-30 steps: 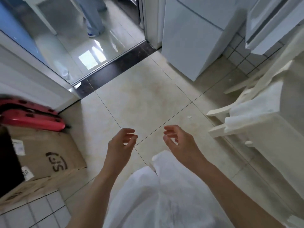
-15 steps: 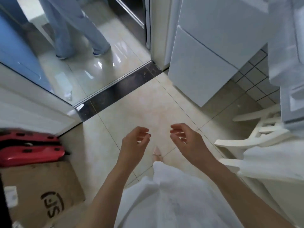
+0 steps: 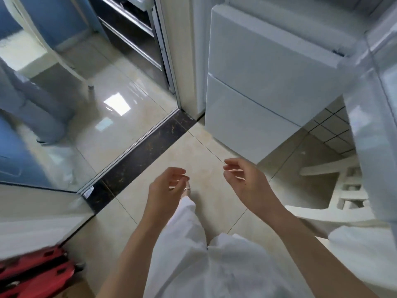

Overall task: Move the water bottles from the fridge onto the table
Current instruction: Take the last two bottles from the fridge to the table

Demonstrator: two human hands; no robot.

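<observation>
Below the fridge [image 3: 257, 100], over the floor tiles: left hand [image 3: 165, 190] and right hand [image 3: 247, 183], fingers hanging loosely curled and carrying nothing, probably being kept free to reach in. Fridge front showing closed white panels; a blurred white door edge [image 3: 369, 125] is crossing to its right, contents hidden. Water bottles: none visible, so their whereabouts cannot be told. Counter: not in view.

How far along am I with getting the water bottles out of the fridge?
Nothing looks done: no bottle or table is in view. Both your left hand and right hand are empty, fingers loosely curled, over the floor tiles. The white fridge stands just ahead, its two front panels closed. Opening it and moving every bottle remains.
</observation>
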